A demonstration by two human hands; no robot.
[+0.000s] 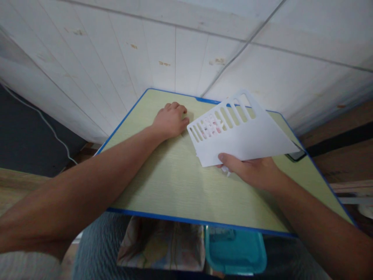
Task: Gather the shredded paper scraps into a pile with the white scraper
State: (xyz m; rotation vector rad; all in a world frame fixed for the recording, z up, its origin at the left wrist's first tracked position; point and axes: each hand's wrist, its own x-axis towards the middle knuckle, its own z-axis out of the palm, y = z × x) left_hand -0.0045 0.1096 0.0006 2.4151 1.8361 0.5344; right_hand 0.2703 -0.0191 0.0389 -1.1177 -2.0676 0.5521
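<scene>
I'm seeing the right hand (252, 170) pinching the white slotted sheet (239, 142) by its near edge, thumb on top, over the table (163, 184), while the left hand (171, 121) is lying half-curled beyond, whether gripping anything I can't tell.

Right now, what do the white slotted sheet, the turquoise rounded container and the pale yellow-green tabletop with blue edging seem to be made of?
White slotted sheet: probably matte paper or card; dull surface, thin edges. Turquoise rounded container: likely smooth plastic; moulded-looking corners. Pale yellow-green tabletop: perhaps laminate; faint grain streaks, so real wood is possible.
</scene>
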